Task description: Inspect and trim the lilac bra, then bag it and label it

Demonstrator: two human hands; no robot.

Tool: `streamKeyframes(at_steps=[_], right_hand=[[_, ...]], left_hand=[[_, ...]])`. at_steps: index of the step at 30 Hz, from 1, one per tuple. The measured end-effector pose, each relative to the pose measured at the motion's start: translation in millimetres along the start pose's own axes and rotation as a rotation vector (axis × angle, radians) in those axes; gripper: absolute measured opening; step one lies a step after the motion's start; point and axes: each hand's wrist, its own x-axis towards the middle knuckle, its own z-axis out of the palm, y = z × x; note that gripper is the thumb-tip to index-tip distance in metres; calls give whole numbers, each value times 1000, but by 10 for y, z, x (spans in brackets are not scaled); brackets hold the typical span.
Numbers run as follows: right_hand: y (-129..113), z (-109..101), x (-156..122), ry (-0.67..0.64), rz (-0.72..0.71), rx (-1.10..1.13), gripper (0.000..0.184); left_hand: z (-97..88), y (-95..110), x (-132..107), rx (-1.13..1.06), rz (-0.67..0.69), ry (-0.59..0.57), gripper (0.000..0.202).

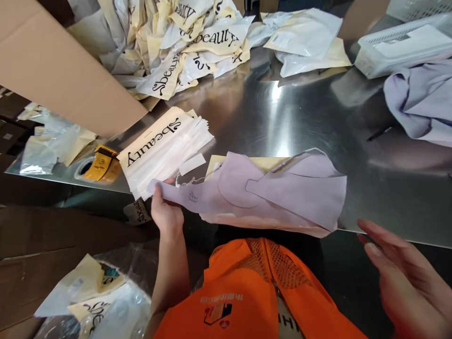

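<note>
A lavender bra lies folded along the table's front edge, on top of a cream-backed bag. My left hand pinches the bra's left end between thumb and fingers, and that band is drawn out toward the left. A white tag on a string lies just above the band. Right of the bra, my right hand hangs near the table edge with its fingers apart and nothing in it. A stack of flat bags printed "beauty" rests beside my left hand.
A heap of printed bags fills the back left, behind a cardboard flap. Filled bags, a white basket and more lavender fabric lie toward the right. A yellow tape roll sits at the left edge.
</note>
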Motion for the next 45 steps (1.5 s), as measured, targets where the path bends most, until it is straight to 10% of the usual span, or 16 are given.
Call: streamKeyframes(at_steps=[6, 11, 15, 19, 25, 30, 40, 45], right_hand=[[-49, 30, 99, -63, 20, 111, 26], [231, 197, 231, -84, -385, -196, 40], [180, 409, 322, 75, -655, -462, 58], [-97, 604, 336, 186, -775, -567, 60], [-507, 1249, 338, -450, -1149, -688, 54], [-431, 1588, 348, -607, -1085, -760, 62], [-448, 1522, 361, -635, -1104, -712, 65], [-473, 1119, 377, -357, -1076, -503, 64]], left_hand=[[226, -230, -56, 574, 249, -233, 31], [424, -235, -114, 863, 566, -525, 26], [584, -74, -145, 846, 600, -438, 26], [673, -68, -45, 819, 375, -640, 34], [626, -404, 59, 422, 61, -883, 45], [533, -425, 30, 160, -39, -853, 46], [462, -435, 61, -36, -276, -856, 44], [397, -378, 73, 185, -157, -726, 35]])
